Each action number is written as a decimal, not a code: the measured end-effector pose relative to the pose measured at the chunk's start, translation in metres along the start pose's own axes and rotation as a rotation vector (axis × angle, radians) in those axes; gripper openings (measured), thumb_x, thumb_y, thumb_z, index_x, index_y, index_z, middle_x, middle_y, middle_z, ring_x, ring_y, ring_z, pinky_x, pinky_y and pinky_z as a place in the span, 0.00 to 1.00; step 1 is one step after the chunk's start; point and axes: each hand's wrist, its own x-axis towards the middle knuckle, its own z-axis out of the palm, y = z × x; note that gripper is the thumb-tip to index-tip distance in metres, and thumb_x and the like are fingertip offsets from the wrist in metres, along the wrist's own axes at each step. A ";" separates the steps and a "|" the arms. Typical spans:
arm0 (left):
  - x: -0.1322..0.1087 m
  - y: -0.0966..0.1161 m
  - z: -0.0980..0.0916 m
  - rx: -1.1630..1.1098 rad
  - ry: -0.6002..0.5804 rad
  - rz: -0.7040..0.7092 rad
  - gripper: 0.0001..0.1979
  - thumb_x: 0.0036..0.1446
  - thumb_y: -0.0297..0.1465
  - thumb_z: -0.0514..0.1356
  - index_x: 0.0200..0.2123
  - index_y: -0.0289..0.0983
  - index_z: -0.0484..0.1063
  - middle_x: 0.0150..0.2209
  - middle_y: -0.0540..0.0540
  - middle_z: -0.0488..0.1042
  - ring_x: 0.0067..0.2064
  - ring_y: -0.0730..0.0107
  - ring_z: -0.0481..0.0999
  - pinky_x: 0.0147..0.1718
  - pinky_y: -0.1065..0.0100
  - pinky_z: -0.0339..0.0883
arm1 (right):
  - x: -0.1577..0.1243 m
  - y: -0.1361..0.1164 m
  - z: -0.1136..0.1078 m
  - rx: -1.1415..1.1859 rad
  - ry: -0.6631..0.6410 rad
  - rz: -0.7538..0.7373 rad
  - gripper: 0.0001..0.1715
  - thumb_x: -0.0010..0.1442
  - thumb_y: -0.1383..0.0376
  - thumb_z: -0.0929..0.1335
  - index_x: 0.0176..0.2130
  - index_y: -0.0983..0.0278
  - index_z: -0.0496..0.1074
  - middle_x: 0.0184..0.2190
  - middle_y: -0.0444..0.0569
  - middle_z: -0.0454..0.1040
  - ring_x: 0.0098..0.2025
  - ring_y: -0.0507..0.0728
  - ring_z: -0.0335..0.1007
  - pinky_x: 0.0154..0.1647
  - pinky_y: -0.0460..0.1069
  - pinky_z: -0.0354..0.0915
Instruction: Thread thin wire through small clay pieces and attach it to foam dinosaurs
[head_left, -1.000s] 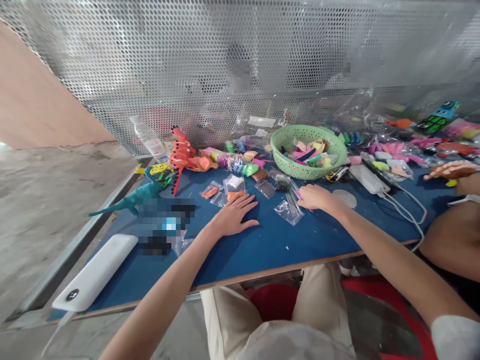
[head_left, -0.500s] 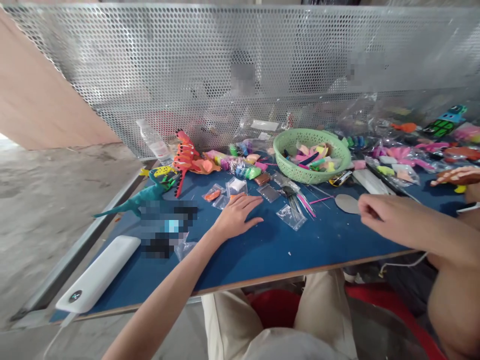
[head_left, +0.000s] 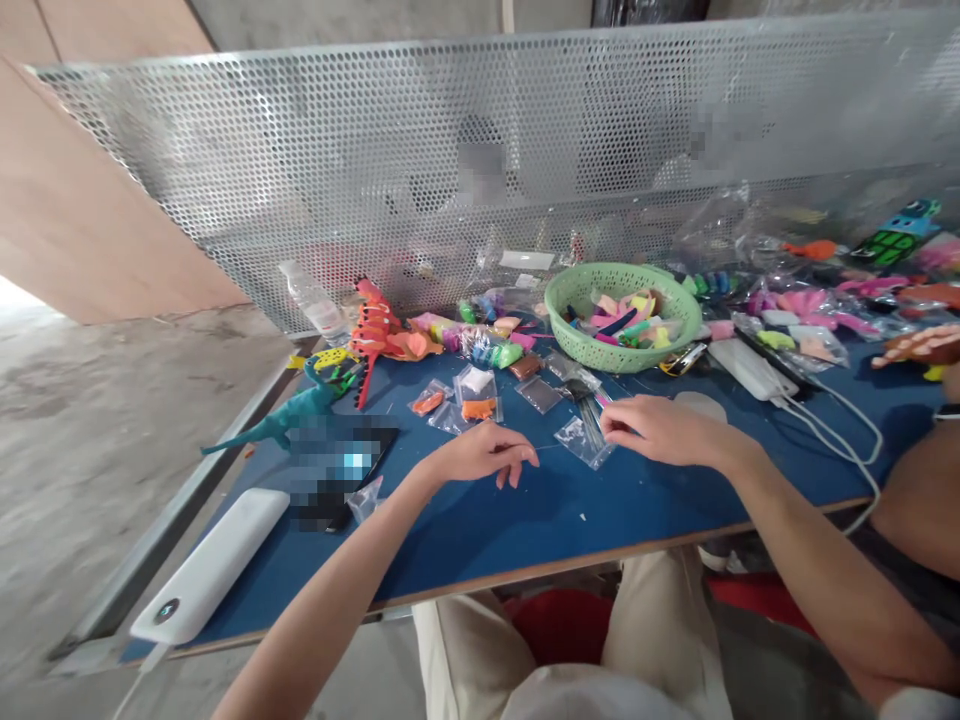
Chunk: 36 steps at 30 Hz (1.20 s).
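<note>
My left hand (head_left: 480,452) hovers over the blue table (head_left: 517,530), its fingers bent but apart, with nothing clearly in it. Just beyond it lie an orange piece (head_left: 478,409) on a small clear bag and another small bag with orange contents (head_left: 428,402). My right hand (head_left: 652,428) has curled fingers, closed at the tips; what they hold, if anything, is too small to make out. Beside those fingertips is a clear bag (head_left: 581,440) with thin wire-like strands. A faint thin line runs between the hands. A grey oval disc (head_left: 701,405) is partly hidden behind my right hand.
A green basket (head_left: 566,335) of colourful pieces stands at the back, before a perforated metal panel (head_left: 375,150). Teal (head_left: 292,410) and orange-red (head_left: 375,335) dinosaur figures stand left, near a phone (head_left: 382,450) and white power bank (head_left: 217,560). White cables (head_left: 832,430) and another person's arm (head_left: 919,490) are right.
My right hand has moved left, from the grey disc to the bag of strands. My left hand has gone from flat to bent fingers, baring the orange piece. The view has shifted slightly.
</note>
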 end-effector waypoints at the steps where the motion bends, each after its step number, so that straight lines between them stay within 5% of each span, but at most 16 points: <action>1: -0.002 -0.004 0.000 -0.072 0.001 -0.026 0.21 0.68 0.46 0.54 0.42 0.35 0.79 0.28 0.42 0.80 0.26 0.70 0.79 0.27 0.71 0.71 | 0.003 0.007 0.001 -0.020 0.060 0.029 0.13 0.68 0.54 0.62 0.38 0.59 0.70 0.39 0.49 0.77 0.39 0.59 0.73 0.39 0.51 0.61; 5: -0.008 -0.016 -0.004 -0.358 0.056 -0.078 0.20 0.65 0.46 0.59 0.37 0.33 0.78 0.25 0.43 0.78 0.26 0.68 0.79 0.27 0.70 0.72 | 0.010 0.026 0.010 0.019 0.134 0.117 0.22 0.64 0.48 0.66 0.51 0.58 0.71 0.50 0.52 0.76 0.48 0.63 0.73 0.46 0.52 0.65; 11: 0.004 -0.030 0.001 -0.594 0.702 0.102 0.18 0.62 0.45 0.62 0.37 0.33 0.76 0.23 0.49 0.73 0.20 0.76 0.71 0.21 0.73 0.65 | 0.033 0.035 0.033 0.118 -0.097 -0.080 0.35 0.62 0.47 0.68 0.65 0.51 0.63 0.65 0.50 0.64 0.64 0.66 0.60 0.60 0.57 0.61; 13: 0.008 -0.031 0.003 -0.650 0.800 0.126 0.17 0.62 0.44 0.62 0.39 0.34 0.76 0.24 0.50 0.74 0.20 0.77 0.70 0.21 0.73 0.64 | 0.044 0.037 0.039 0.067 -0.122 -0.078 0.42 0.58 0.46 0.71 0.66 0.51 0.61 0.66 0.51 0.62 0.66 0.69 0.56 0.62 0.60 0.58; 17: 0.008 -0.030 0.002 -0.686 0.835 0.091 0.18 0.61 0.44 0.62 0.43 0.34 0.75 0.27 0.49 0.77 0.20 0.77 0.71 0.21 0.73 0.65 | 0.060 0.033 0.038 -0.001 -0.197 -0.024 0.38 0.53 0.47 0.74 0.59 0.54 0.68 0.57 0.53 0.68 0.59 0.68 0.63 0.54 0.57 0.63; 22: 0.005 -0.028 0.002 -0.669 0.867 0.083 0.18 0.62 0.45 0.61 0.43 0.34 0.74 0.27 0.49 0.77 0.20 0.77 0.70 0.21 0.73 0.65 | 0.079 0.010 0.020 -0.061 -0.266 -0.052 0.17 0.59 0.52 0.70 0.43 0.60 0.72 0.39 0.50 0.75 0.39 0.61 0.72 0.38 0.51 0.65; 24: 0.005 -0.027 0.002 -0.645 0.839 0.089 0.18 0.63 0.44 0.61 0.44 0.35 0.74 0.28 0.48 0.77 0.20 0.76 0.72 0.22 0.73 0.66 | 0.093 0.000 0.012 -0.055 -0.096 -0.043 0.18 0.64 0.53 0.68 0.48 0.61 0.72 0.38 0.51 0.76 0.36 0.60 0.73 0.38 0.53 0.66; 25: 0.004 -0.026 0.003 -0.635 0.820 0.093 0.18 0.63 0.44 0.61 0.45 0.35 0.73 0.29 0.48 0.78 0.21 0.76 0.73 0.23 0.72 0.67 | 0.099 -0.005 0.009 -0.059 0.107 0.008 0.22 0.66 0.53 0.66 0.54 0.62 0.69 0.42 0.54 0.76 0.38 0.61 0.73 0.41 0.54 0.68; 27: 0.002 -0.023 0.004 -0.622 0.787 0.094 0.19 0.63 0.45 0.60 0.46 0.35 0.73 0.31 0.47 0.78 0.22 0.74 0.74 0.24 0.71 0.69 | 0.111 -0.013 0.006 -0.048 0.539 0.063 0.34 0.69 0.56 0.62 0.68 0.65 0.54 0.56 0.63 0.69 0.49 0.66 0.73 0.50 0.59 0.69; 29: 0.000 -0.021 0.004 -0.620 0.771 0.090 0.19 0.63 0.46 0.60 0.46 0.35 0.73 0.31 0.47 0.78 0.22 0.74 0.74 0.25 0.70 0.70 | 0.118 -0.019 0.009 -0.068 0.788 0.041 0.41 0.70 0.59 0.60 0.73 0.65 0.37 0.67 0.65 0.56 0.62 0.70 0.63 0.61 0.64 0.64; 32: -0.001 -0.020 0.003 -0.616 0.757 0.077 0.20 0.62 0.46 0.60 0.45 0.35 0.73 0.31 0.47 0.79 0.23 0.74 0.74 0.26 0.69 0.70 | 0.117 -0.024 0.022 -0.167 0.797 -0.029 0.41 0.70 0.61 0.60 0.74 0.61 0.36 0.69 0.60 0.52 0.70 0.73 0.51 0.68 0.69 0.55; 36: -0.001 -0.021 0.003 -0.574 0.672 0.038 0.20 0.63 0.47 0.59 0.44 0.35 0.72 0.33 0.44 0.81 0.23 0.71 0.77 0.26 0.70 0.69 | 0.103 -0.032 0.041 -0.256 0.646 -0.174 0.39 0.70 0.61 0.63 0.73 0.55 0.44 0.70 0.54 0.54 0.71 0.70 0.50 0.70 0.68 0.53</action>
